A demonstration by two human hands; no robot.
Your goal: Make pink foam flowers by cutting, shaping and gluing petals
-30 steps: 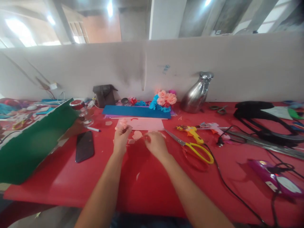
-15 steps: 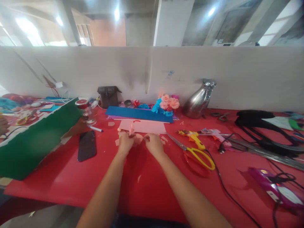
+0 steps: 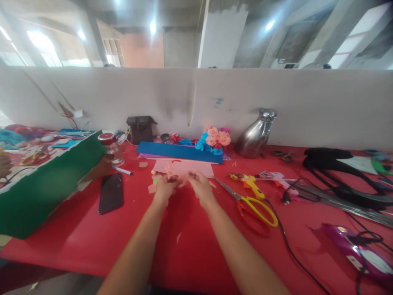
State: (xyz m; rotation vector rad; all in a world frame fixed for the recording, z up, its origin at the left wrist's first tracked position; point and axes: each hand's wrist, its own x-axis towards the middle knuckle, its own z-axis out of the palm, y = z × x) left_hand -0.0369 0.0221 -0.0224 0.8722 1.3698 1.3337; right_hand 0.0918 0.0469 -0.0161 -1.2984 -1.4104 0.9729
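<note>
Between my hands is a small peach-pink paper piece (image 3: pixel 181 180), partly covered by the fingers. My left hand (image 3: pixel 165 189) is closed in a pinch on its left side, with a pink tip rising above the fingers. On the other side, my right hand (image 3: pixel 199 187) pinches the paper's right edge with bent fingers. Just beyond both hands lies a flat pink sheet (image 3: pixel 193 167). Small pink paper cut-outs (image 3: pixel 152 188) are scattered beside my left hand, with a bit of green showing near them.
Yellow-handled scissors (image 3: pixel 259 211) lie to the right, near a yellow glue gun (image 3: pixel 252 185). A phone (image 3: pixel 111 193) and a green box (image 3: pixel 52 184) are on the left. Paper flowers (image 3: pixel 217 137), a blue sheet (image 3: pixel 179 152) and a metal jug (image 3: pixel 256 133) stand behind.
The view has tipped up slightly, so the table sits lower. My hands have drawn a little closer together around the paper, and a green bit now shows by my left hand.
</note>
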